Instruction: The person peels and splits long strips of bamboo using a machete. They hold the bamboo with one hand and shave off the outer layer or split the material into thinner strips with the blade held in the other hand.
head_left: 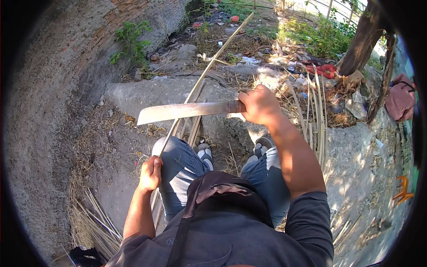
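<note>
My right hand is closed round the dark handle of a machete, whose broad blade points left, roughly level. Beneath or against the blade runs a long, thin bamboo strip, slanting up and away to the right. Whether the edge touches the strip I cannot tell. The strip's near end is gripped in my left hand, thumb on top, beside my left knee. More pale strips lean behind the blade, between my legs.
Several split strips stand to the right of my right knee, and a bundle lies at lower left. A rough wall rises on the left. Ahead are a concrete ledge, litter and a tree trunk. An orange chair stands far right.
</note>
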